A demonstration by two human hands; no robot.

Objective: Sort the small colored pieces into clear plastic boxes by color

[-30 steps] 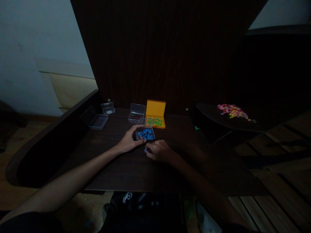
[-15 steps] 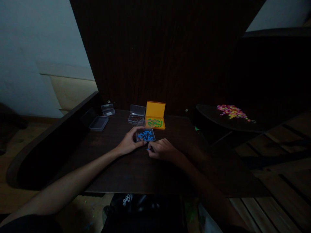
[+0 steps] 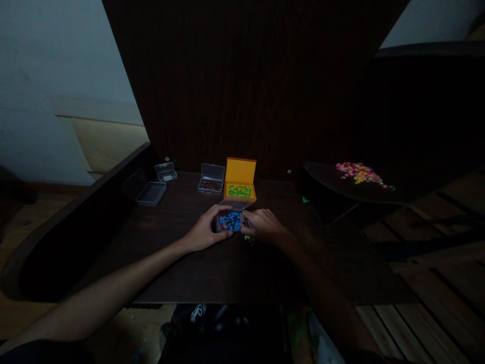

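A clear plastic box (image 3: 232, 221) of small blue pieces stands on the dark table, its transparent lid (image 3: 242, 203) tilted up at the far side. My left hand (image 3: 206, 230) is wrapped round the box's left end, thumb along the near edge. At the right end, my right hand (image 3: 261, 224) has its fingers pinched together at the blue pieces; what they hold, if anything, is hidden. Several tiny pale pieces (image 3: 249, 239) lie on the table just below my right hand.
Behind stand an orange box (image 3: 241, 171) with green pieces and a clear box (image 3: 211, 185) with brown ones. A clear tray (image 3: 151, 193) and a small clear case (image 3: 165, 172) are at the left. Pink and yellow pieces (image 3: 359, 173) are heaped on the right-hand shelf.
The box of blue pieces has come nearer and slightly right with my left hand. My right hand has moved from its front to its right end. The pale pieces now show.
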